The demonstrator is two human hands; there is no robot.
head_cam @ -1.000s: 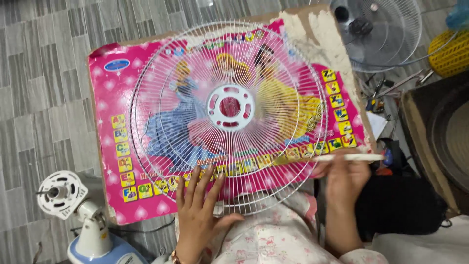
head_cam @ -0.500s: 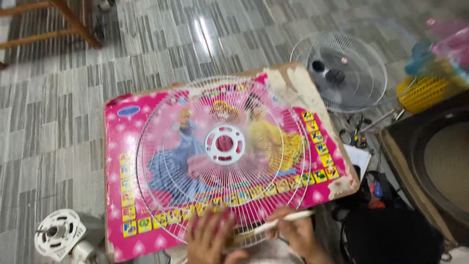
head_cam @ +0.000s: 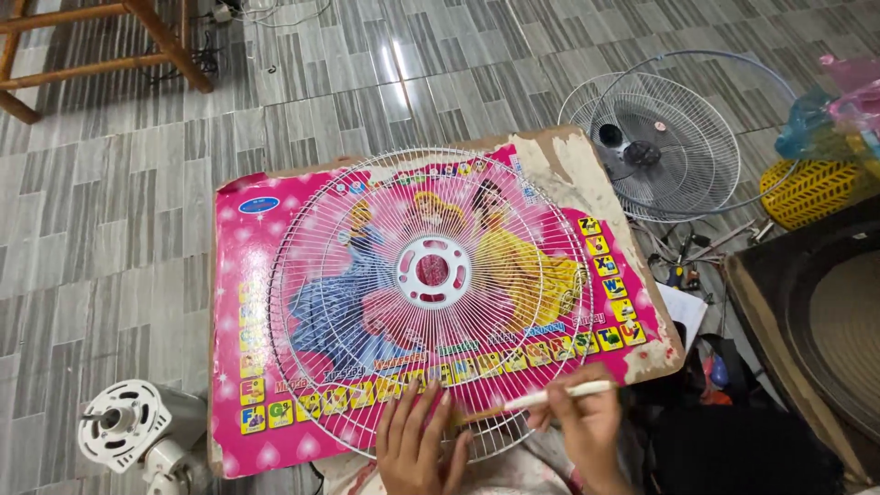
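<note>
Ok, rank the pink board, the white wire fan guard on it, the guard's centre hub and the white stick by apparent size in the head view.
1. pink board
2. white wire fan guard, slightly smaller
3. white stick
4. centre hub; stick and hub look close, unsure.

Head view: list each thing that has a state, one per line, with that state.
fan grille: lying flat on the pink board, off any fan.
pink board: flat on the floor, far corner torn.
left hand: open, fingers spread on the grille's near rim.
right hand: closed around a white brush.
white brush: held level, tip at the rim.
second grille: lying on the floor.
</note>
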